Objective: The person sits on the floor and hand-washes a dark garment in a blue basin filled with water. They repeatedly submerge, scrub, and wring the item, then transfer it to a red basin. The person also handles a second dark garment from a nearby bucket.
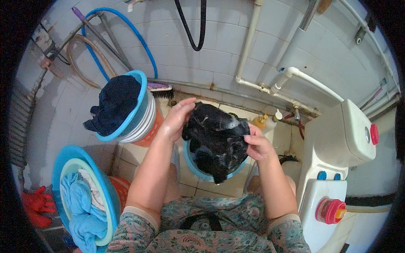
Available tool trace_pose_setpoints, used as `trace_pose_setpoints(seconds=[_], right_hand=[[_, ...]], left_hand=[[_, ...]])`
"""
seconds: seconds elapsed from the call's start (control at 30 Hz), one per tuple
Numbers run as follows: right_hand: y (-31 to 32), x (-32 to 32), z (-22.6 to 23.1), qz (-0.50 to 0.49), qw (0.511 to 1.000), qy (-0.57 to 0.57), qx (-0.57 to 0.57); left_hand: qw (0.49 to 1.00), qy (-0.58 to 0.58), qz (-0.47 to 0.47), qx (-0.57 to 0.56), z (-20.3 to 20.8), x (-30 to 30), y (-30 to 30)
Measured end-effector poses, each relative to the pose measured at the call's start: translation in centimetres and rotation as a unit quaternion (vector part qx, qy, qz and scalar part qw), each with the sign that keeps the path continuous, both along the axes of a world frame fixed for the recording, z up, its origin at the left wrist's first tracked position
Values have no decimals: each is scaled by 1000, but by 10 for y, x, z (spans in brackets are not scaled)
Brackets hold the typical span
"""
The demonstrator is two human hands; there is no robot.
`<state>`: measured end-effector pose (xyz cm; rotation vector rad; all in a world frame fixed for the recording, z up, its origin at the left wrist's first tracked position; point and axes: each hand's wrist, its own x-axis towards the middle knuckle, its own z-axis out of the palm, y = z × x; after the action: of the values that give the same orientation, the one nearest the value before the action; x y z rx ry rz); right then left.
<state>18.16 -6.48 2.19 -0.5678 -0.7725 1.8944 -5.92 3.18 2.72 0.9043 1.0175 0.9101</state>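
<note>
A wet black cloth garment (217, 137) with whitish suds on it is stretched between my two hands. My left hand (179, 120) grips its upper left edge, and my right hand (258, 143) pinches its right edge. Below it stands a blue basin (193, 168), mostly covered by the cloth, whose lower end hangs over the basin's opening. What kind of garment it is I cannot make out.
At left, dark clothing (118, 99) lies in a blue basin on a striped bucket (141, 118). Nearer stands another basin (63, 168) with light blue cloth (84, 211). A toilet (333, 139) is at right, pump bottles (270, 120) and a brush (162, 92) by the wall.
</note>
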Motion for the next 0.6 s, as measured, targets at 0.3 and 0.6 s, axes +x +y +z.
trace_pose_setpoints(seconds=[0.3,0.6], right_hand=[[8,4,-1,-95,995,2,3],[4,8,9,-87,996,-3,17]], left_hand=[[928,132,-247,245,0,20,-33],[817,311,-98,475,8,50,-50]])
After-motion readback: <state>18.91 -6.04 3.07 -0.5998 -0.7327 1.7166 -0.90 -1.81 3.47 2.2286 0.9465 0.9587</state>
